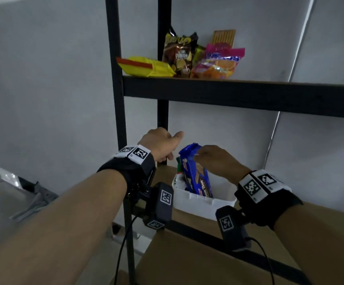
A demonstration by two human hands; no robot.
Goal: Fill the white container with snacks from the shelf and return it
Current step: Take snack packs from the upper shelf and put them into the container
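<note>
Head view: nearest the camera, two bare forearms are seen reaching in from 7 and 5 o'clock, each wrapped at the wrist in a black band with white coded tags and a small black box from which a cable hangs. Between and beyond the wrists, at about 6 o'clock from the picture's middle, the white container is set on the brown lower shelf board, near the black upright post. A blue biscuit packet is stood nearly upright in the container, tilted slightly, its lower end inside and its top end above the rim; a green and red packet is partly seen behind it at 9 o'clock. The right hand is closed on the upper edge of the blue packet, fingers pinched on the wrapper. The left hand is held just beside the packet at 10 o'clock, loosely curled with the thumb out, nothing held. Farther off, at 12 o'clock, the upper shelf carries a yellow packet, a brown chip bag and a pink and orange bag, touching one another, with a tan ridged item behind them against the grey wall
</note>
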